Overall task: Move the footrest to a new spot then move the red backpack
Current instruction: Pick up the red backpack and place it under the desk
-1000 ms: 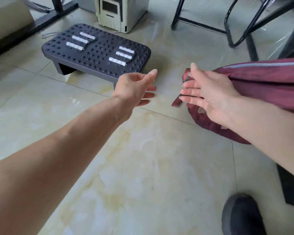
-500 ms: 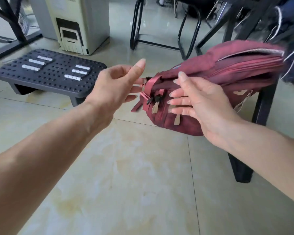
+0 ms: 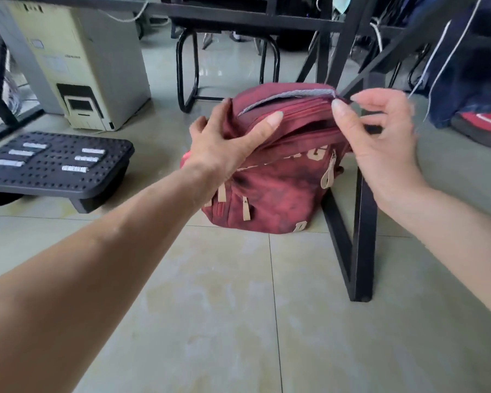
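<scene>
The red backpack [image 3: 278,191] stands upright on the tiled floor, leaning against a black table leg [image 3: 360,222]. It has tan zipper pulls and pale letters on its front. My left hand [image 3: 224,140] grips the top left of the backpack, thumb across its upper front. My right hand [image 3: 377,137] pinches the top right edge of the backpack between thumb and fingers. The black studded footrest [image 3: 54,168] with small silver rollers sits on the floor at the left, apart from both hands.
A beige computer tower [image 3: 77,66] stands behind the footrest. Black chair legs [image 3: 187,72] and table frames cross the back. A dark blue garment [image 3: 465,58] hangs at the right, above a red and black bag [image 3: 485,126]. Bare tiles lie in front.
Both hands went from open beside the backpack to gripping its top. The backpack now stands upright on the floor by the table leg. The view has shifted right and lower.
</scene>
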